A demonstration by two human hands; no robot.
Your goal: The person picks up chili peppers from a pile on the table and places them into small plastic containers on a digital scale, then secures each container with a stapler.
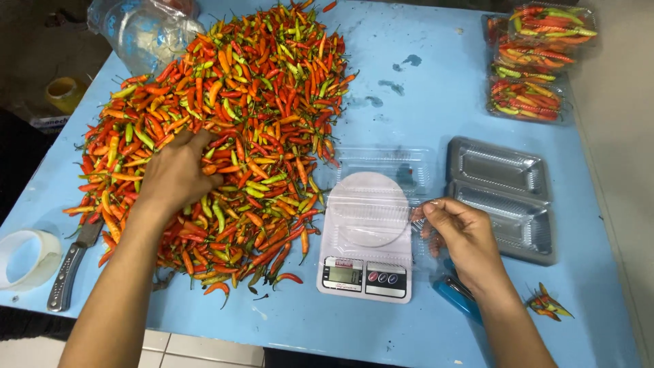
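Observation:
A big heap of red, orange and green chili peppers (pixel 266 88) covers the left half of the blue table (pixel 422 102). My left hand (pixel 178 174) lies palm-down on the heap, fingers curled into the chilies. A white kitchen scale (pixel 366 272) stands at the front middle, with an open clear plastic clamshell container (pixel 381 204) resting on it. My right hand (pixel 460 228) pinches the right edge of that container.
A stack of empty clear clamshells (pixel 504 194) lies right of the scale. Filled chili packs (pixel 535 61) are piled at the far right corner. A knife (pixel 68 269) and tape roll (pixel 27 257) sit front left, a plastic bag (pixel 146 27) far left, a blue tool (pixel 455 296) under my right wrist.

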